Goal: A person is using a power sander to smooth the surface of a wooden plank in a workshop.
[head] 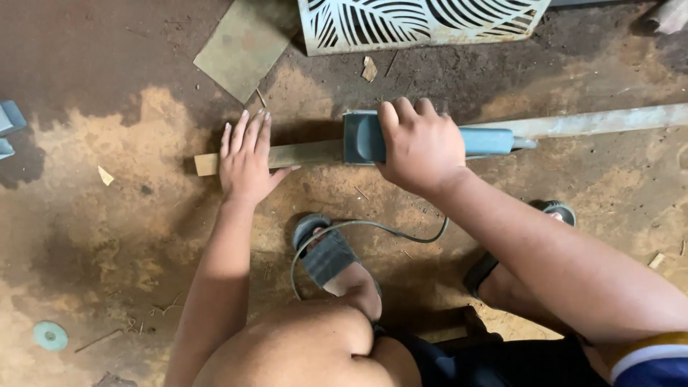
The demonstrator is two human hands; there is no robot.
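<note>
The left hand [246,163] is laid flat, fingers straight and nearly together, palm pressed down on a narrow wooden strip [301,154] that lies on the stained floor [107,215]. Nothing is gripped by it. The right hand [419,147] is curled closed around the blue-grey body of a power tool [365,136], which is set on the strip just beside the left hand. The tool's grey cord [373,228] is seen looping past a sandalled foot [333,261]. A cut-out leaf panel [423,21] lies beyond, well apart.
</note>
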